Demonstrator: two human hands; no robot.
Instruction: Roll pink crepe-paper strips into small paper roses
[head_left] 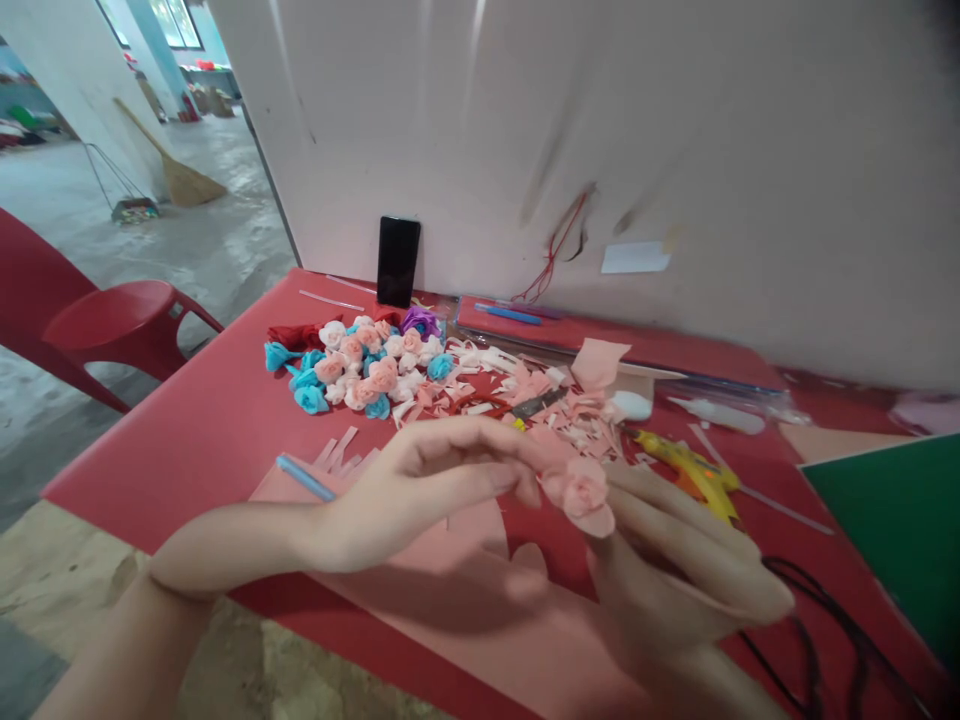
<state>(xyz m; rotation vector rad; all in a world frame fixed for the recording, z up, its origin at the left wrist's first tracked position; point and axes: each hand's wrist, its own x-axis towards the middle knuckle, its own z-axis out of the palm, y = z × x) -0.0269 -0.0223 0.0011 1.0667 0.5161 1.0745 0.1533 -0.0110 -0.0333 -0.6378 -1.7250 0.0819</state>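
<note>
A pink paper rose (pixel 585 490) is held up over the table, its layered petals turned toward me. My right hand (pixel 675 560) grips it from the right between thumb and fingers. From the left, my left hand (pixel 420 490) reaches across with curved fingers, and their tips meet the rose's left petals. Exactly how those fingertips grip is partly hidden. Beneath both hands lies a large sheet of pink paper (pixel 465 610). A blue pen (pixel 305 478) rests on it beside narrow pink strips (pixel 341 450).
Finished paper roses (pixel 367 370) are piled at the back left. Pink and white scraps (pixel 517 385) spread behind my hands. A yellow glue gun (pixel 690 470) lies at right, near a black cable (pixel 817 620) and a green board (pixel 892 530). A phone (pixel 398 262) leans on the wall.
</note>
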